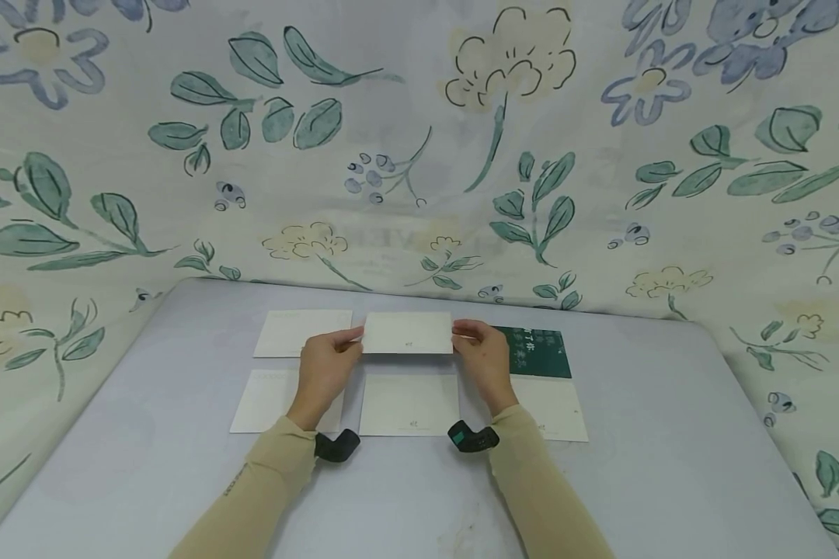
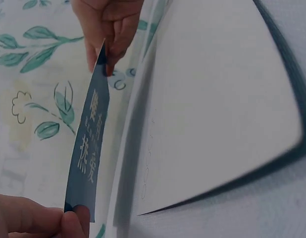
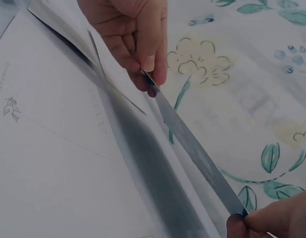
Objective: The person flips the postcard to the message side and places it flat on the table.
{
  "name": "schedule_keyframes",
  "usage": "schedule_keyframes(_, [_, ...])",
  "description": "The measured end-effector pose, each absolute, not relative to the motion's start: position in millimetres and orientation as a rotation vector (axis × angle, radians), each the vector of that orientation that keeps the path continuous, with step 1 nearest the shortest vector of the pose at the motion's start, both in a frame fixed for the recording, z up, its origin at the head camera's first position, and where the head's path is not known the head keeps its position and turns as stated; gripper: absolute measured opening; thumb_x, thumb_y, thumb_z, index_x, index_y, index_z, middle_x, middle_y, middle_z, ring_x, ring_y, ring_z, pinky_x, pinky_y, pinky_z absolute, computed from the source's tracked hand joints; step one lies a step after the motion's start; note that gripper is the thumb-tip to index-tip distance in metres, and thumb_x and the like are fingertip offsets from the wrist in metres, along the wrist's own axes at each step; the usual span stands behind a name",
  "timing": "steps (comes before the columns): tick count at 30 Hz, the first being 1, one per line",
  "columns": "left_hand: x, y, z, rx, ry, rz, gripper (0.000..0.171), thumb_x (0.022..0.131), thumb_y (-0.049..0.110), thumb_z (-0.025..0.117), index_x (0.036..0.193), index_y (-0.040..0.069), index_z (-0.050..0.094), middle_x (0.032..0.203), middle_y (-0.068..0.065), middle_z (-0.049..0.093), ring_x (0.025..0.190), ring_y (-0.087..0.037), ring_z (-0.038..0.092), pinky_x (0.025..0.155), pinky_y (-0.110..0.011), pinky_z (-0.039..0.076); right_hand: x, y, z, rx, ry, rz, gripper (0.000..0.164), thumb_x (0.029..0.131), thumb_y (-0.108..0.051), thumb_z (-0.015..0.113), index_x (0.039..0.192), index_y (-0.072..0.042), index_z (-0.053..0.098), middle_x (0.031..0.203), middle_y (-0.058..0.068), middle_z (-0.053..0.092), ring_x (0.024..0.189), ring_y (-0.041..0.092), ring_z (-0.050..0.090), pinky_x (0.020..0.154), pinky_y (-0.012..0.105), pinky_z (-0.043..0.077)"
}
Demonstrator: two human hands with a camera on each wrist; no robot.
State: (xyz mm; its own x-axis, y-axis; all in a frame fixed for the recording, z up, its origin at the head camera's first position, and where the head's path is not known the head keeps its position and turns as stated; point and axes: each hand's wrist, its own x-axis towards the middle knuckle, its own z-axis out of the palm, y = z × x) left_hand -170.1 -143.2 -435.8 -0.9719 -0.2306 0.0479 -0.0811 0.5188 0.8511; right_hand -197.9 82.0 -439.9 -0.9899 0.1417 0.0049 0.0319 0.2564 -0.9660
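Note:
A white card (image 1: 407,330) is raised above the table at its far middle, its pale side toward the head view. My left hand (image 1: 325,374) pinches its left edge between thumb and fingers. On the opposite edge, my right hand (image 1: 487,363) pinches it too. The left wrist view shows the card's dark teal underside (image 2: 88,148) with white characters. Directly nearer lies another white card (image 1: 409,404), flat on the table. A dark green card (image 1: 537,353) with white writing is partly hidden behind my right hand.
White cards lie at the far left (image 1: 301,322), near left (image 1: 262,400) and near right (image 1: 562,407) of the table (image 1: 671,466). A floral cloth (image 1: 419,171) hangs behind the table's far edge. Black wrist devices (image 1: 337,447) sit on both sleeves.

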Motion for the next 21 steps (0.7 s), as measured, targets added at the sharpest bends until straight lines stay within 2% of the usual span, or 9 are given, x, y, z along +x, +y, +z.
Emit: schedule_keyframes(21, [-167.1, -139.4, -438.3, 0.159, -2.647, -1.312, 0.028, 0.083, 0.003, 0.064, 0.111, 0.004, 0.068, 0.099, -0.014, 0.068, 0.092, -0.024, 0.064, 0.072, -0.036, 0.053, -195.6, 82.0, -444.6, -0.104, -2.558, 1.629, 0.024, 0.083, -0.006, 0.065, 0.106, -0.008, 0.067, 0.100, 0.003, 0.067, 0.090, 0.015, 0.063, 0.075, 0.031, 0.053])
